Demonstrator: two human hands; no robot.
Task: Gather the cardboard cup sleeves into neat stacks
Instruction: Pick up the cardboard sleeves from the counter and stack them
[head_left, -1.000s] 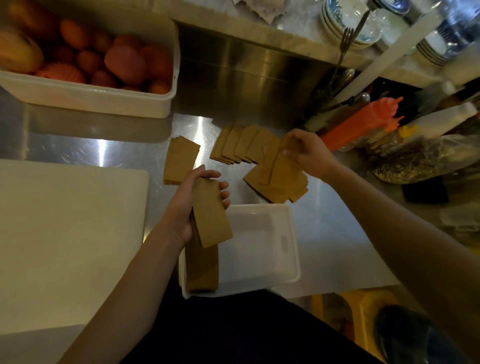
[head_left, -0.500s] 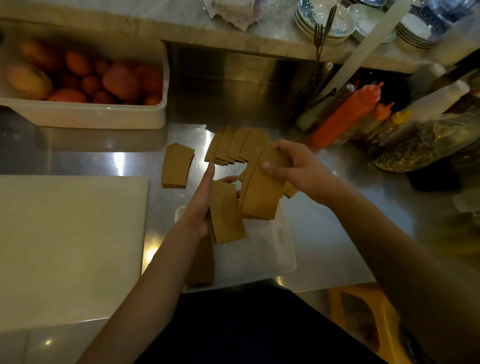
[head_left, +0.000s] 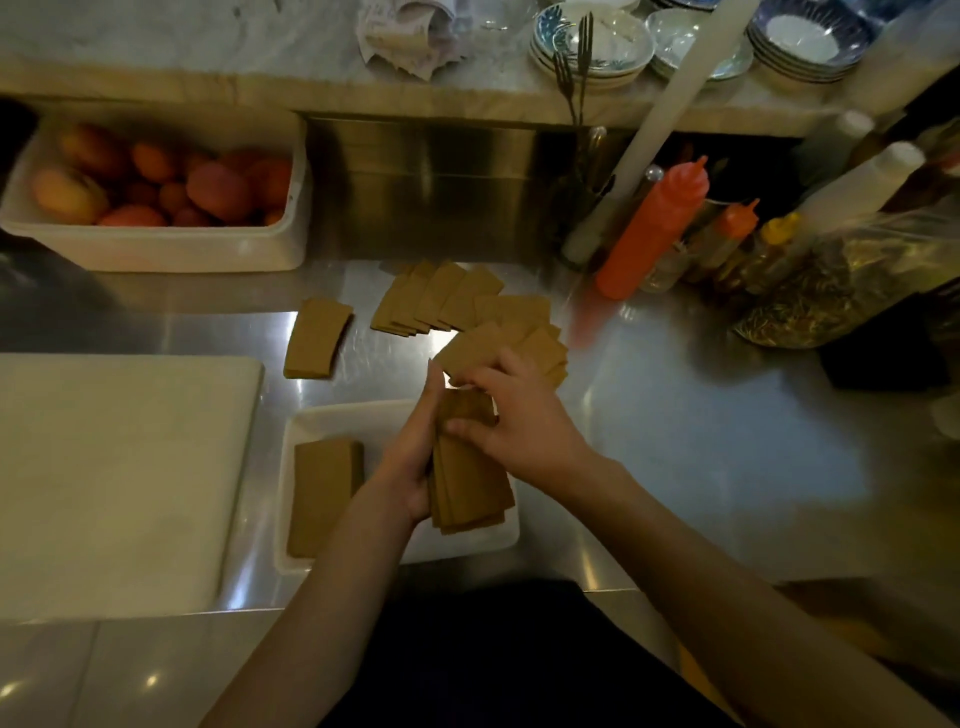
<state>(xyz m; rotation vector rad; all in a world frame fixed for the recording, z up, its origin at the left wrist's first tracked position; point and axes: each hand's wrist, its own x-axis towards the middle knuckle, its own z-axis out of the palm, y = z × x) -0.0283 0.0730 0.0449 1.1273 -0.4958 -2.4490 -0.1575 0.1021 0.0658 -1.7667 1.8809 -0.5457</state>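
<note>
The bundle of sleeves (head_left: 470, 475) sits at the centre of the frame, held between both hands just above the white tray (head_left: 498, 540). They are flat, brown cardboard pieces, long and slightly tapered, pressed face to face but not squared up (their lower ends fan out in a few stepped edges). The left hand (head_left: 410, 457) cups the bundle's left side, fingers wrapped around it from behind and the thumb pointing up along the edge. The right hand (head_left: 519, 421) lies over the top of the bundle, fingers curled down onto the front face, pinching the sleeves against the left palm.

Inside the tray, at its left end, lies a tidy stack (head_left: 323, 493) of the same brown sleeves, edges lined up. Above the tray on the steel counter (head_left: 701, 441), a small neat pile (head_left: 316, 338) lies on its own. To its right, a row of sleeves (head_left: 434, 299) is spread like overlapping cards, and a looser heap (head_left: 511, 330) sits just beyond the right hand's knuckles, partly hidden by them.

A white cutting board (head_left: 114, 467) fills the left of the frame. In the upper left, a white tub (head_left: 156, 249) holds red and orange fruit. At upper right stand an orange squeeze bottle (head_left: 649, 228) and smaller bottles, with stacked dishes (head_left: 592, 41) on the ledge above.
</note>
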